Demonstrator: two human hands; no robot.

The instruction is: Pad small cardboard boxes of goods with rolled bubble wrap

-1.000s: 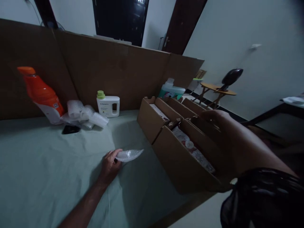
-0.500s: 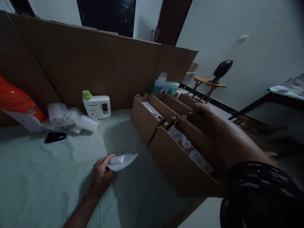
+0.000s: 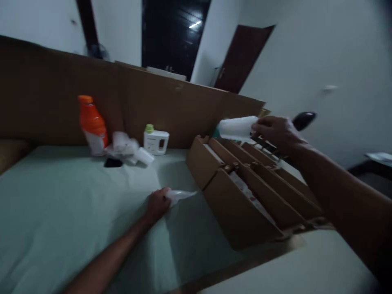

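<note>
My left hand (image 3: 157, 205) rests low over the pale green cloth, its fingers closed on a piece of bubble wrap (image 3: 181, 196) that tapers to the right. Raised above the cardboard boxes (image 3: 237, 222), my right hand (image 3: 277, 131) grips one end of a whitish roll (image 3: 236, 128), which looks like bubble wrap but is blurred. Some light-coloured contents (image 3: 249, 194) show inside the nearest box. Behind the roll, a teal bottle (image 3: 216, 131) is mostly hidden.
A tall cardboard panel (image 3: 171, 102) lines the back. Before it stand an orange bottle (image 3: 93, 126), a white jug with a green cap (image 3: 156, 141), bubble wrap rolls (image 3: 125, 146) and a dark flat object (image 3: 113, 163). Green cloth (image 3: 76, 212) covers the table.
My right hand has come up out of the boxes with a whitish roll in it. My left hand still grips the bubble wrap. The camera view has shifted left and up.
</note>
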